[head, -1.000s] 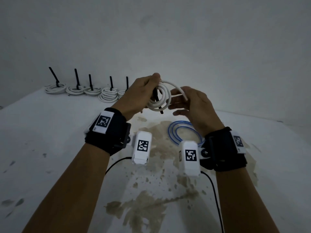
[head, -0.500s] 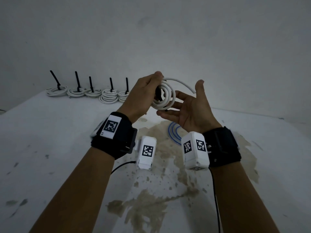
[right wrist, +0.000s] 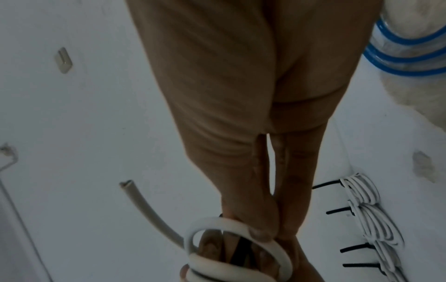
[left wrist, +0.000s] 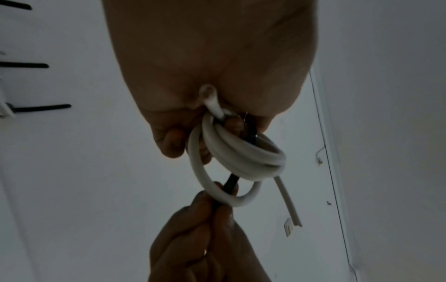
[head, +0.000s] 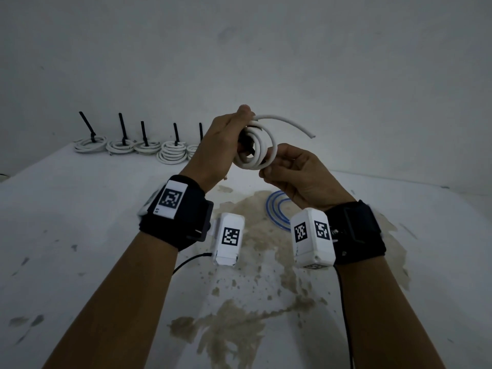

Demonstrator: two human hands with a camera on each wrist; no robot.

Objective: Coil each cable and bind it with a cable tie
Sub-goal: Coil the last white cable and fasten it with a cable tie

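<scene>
White cable coil (head: 255,150) is gripped by the left hand (head: 221,145); the black tie (left wrist: 230,184), at 6 o'clock, is now pinched by the previously open right hand (head: 298,174), so binding appears begun.

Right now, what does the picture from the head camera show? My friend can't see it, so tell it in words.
Two hands hold a coiled white cable above a stained white table: the left hand grips the coil, and the right hand pinches at its lower edge. One loose cable end sticks out to the right. Five tied white coils line the far edge, and a blue cable lies below the hands.
</scene>
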